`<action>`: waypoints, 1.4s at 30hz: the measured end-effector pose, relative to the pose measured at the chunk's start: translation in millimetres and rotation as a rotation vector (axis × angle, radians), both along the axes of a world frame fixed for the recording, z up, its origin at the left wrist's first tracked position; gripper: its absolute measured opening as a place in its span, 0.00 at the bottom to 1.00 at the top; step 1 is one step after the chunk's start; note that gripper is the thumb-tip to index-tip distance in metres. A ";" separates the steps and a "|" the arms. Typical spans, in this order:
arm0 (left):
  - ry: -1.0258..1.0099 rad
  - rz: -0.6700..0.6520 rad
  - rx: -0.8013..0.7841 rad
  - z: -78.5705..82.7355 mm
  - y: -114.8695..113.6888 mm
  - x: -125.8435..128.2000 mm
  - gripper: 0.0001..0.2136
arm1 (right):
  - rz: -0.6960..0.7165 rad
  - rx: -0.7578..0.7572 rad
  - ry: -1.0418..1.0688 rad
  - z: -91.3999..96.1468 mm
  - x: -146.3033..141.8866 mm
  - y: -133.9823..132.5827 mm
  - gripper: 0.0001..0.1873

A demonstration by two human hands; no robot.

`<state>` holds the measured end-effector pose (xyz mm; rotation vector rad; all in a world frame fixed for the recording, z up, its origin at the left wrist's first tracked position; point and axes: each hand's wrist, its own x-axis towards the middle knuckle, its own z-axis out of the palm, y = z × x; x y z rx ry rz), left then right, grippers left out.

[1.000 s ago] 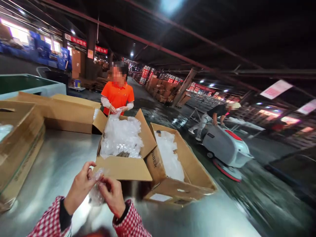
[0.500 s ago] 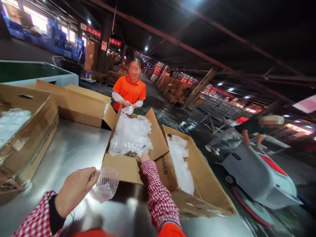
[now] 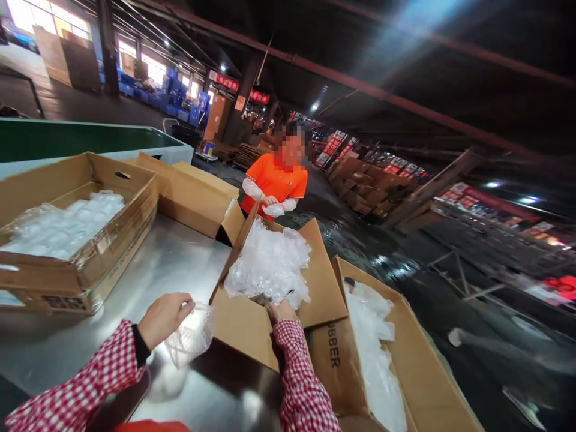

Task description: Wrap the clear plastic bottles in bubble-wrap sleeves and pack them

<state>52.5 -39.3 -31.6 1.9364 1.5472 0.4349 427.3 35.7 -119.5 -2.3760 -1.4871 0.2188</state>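
My left hand (image 3: 165, 319) is closed, pinching the edge of a clear bubble-wrap bag (image 3: 192, 337) above the metal table. My right hand (image 3: 283, 311) reaches over the near flap of an open cardboard box (image 3: 246, 329). Its fingers curl down at the front edge of a heap of clear bubble-wrap bags (image 3: 270, 258) in that box. What they grip is hidden. A small dark piece shows just above the fingers.
Left stands a cardboard box (image 3: 119, 249) with wrapped items; right, another (image 3: 418, 336) holds white plastic wrap. An empty-looking carton (image 3: 193, 192) lies behind. Across the table a co-worker in an orange shirt (image 3: 279, 180) holds a clear bag. A green conveyor (image 3: 81, 141) runs at far left.
My view has turned left, so the boxes appear further right and the person with the grey machine has left the view. Both hands keep their places, the left still holding the bubble-wrap bag.
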 end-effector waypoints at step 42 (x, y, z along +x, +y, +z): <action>-0.299 -0.204 0.110 19.6 -30.7 49.7 0.18 | 1.321 -0.346 0.194 72.7 -166.6 -104.3 0.06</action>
